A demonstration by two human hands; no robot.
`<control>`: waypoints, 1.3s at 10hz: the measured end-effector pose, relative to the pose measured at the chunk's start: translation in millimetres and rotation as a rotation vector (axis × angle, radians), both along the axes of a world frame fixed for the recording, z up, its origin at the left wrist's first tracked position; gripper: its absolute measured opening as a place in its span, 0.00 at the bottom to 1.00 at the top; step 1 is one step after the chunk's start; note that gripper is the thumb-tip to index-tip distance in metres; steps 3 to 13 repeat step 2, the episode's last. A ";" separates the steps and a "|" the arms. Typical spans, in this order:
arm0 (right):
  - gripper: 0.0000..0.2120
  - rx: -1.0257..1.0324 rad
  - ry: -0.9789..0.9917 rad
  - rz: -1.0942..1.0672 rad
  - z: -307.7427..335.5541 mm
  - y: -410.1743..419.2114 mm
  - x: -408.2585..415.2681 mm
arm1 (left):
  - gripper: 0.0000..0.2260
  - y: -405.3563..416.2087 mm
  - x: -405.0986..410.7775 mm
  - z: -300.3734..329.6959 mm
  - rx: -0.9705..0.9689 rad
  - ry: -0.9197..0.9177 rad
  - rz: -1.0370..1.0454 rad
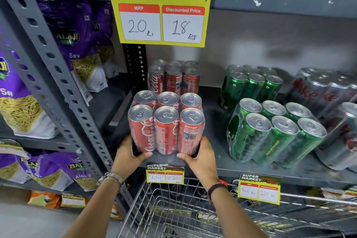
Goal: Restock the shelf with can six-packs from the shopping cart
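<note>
Gripped low on both flanks by left hand (129,152) and right hand (199,155), shrink-wrapped red cola can six-pack (166,122) at front edge of grey metal shelf (218,137), best slid level toward identical pack (173,78) behind, above wire shopping cart (173,208).

Your left hand (129,153) and right hand (201,154) clasp the red six-pack (166,121) at the shelf's (241,168) front edge, above the shopping cart (173,208).
</note>
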State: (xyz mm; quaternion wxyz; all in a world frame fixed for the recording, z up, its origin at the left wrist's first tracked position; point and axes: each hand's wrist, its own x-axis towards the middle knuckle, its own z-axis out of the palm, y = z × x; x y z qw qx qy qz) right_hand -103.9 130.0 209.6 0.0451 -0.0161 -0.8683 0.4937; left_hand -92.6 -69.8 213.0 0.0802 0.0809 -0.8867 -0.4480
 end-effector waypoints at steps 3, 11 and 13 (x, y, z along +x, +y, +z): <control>0.40 -0.109 -0.051 0.054 16.4 5.3 9.7 | 0.42 14.4 21.1 7.0 0.027 0.080 0.079; 0.40 -0.109 -0.051 0.054 16.4 5.3 9.7 | 0.42 14.4 21.1 7.0 0.027 0.080 0.079; 0.40 -0.109 -0.051 0.054 16.4 5.3 9.7 | 0.42 14.4 21.1 7.0 0.027 0.080 0.079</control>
